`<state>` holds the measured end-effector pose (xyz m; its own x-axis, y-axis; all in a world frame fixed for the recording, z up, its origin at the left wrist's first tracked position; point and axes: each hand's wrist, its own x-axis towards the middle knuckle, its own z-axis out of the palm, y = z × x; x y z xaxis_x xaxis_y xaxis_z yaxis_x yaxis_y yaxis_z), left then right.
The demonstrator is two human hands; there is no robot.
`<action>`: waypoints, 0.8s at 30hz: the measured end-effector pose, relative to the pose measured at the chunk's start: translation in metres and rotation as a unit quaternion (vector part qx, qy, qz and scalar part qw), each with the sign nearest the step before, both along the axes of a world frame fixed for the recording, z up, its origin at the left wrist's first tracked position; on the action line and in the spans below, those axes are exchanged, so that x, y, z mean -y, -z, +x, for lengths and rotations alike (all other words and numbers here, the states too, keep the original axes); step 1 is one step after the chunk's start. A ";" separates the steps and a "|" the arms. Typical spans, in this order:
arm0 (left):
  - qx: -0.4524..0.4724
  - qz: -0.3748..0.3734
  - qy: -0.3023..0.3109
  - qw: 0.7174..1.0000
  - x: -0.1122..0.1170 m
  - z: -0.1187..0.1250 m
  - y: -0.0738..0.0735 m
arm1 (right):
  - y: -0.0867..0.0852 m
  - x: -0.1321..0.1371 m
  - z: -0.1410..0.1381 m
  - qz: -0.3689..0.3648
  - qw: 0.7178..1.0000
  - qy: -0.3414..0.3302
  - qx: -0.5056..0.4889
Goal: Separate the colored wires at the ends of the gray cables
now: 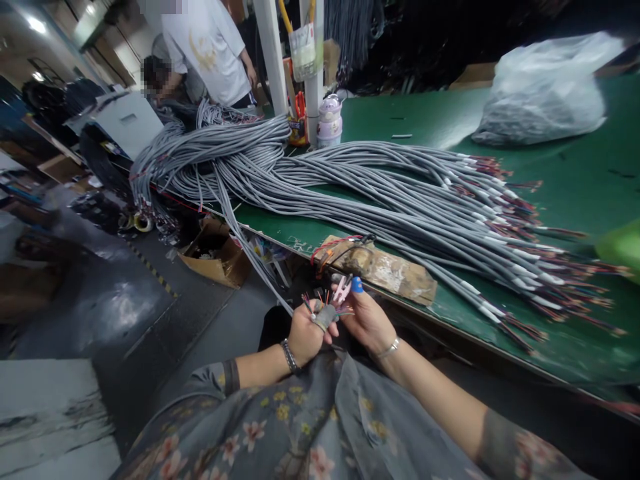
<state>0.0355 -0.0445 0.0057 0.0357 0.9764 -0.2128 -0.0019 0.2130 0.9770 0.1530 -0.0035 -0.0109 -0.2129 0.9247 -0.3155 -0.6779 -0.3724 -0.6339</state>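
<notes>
My left hand is closed around the ends of several grey cables, which run down to it from the bundle on the bench. Thin coloured wires fan out above its fingers, and a grey wrap covers a digit there. Close beside it, my right hand pinches a small pink clip-like tool near the wire ends; its exact kind is unclear. Blue tape is around my right thumb. Both hands are in front of my body, just off the bench edge.
Long grey cables with white-banded, stripped ends lie across the green bench. A worn cardboard piece with red and black leads lies at the front edge. Behind are a lilac cup, a plastic bag and a person.
</notes>
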 end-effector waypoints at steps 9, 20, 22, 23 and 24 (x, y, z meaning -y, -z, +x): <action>-0.001 -0.021 0.005 1.000 0.005 -0.006 -0.003 | -0.001 0.005 0.006 -0.016 0.999 -0.029 -0.021; -0.030 -0.020 0.034 0.999 0.012 -0.019 -0.006 | -0.007 0.022 0.023 0.054 0.977 -0.181 0.097; -0.034 -0.012 0.051 0.998 0.011 -0.018 -0.004 | -0.010 0.022 0.021 0.080 0.970 -0.167 0.156; -0.036 -0.010 0.060 0.998 0.011 -0.018 -0.003 | -0.012 0.022 0.020 0.095 0.966 -0.159 0.182; -0.039 -0.009 0.072 0.997 0.010 -0.019 -0.001 | -0.013 0.022 0.019 0.110 0.961 -0.151 0.204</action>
<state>0.0170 -0.0547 0.0062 0.1581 0.9585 -0.2371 0.1065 0.2222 0.9692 0.1720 -0.0250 0.0022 -0.3819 0.8943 -0.2333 -0.2378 -0.3390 -0.9102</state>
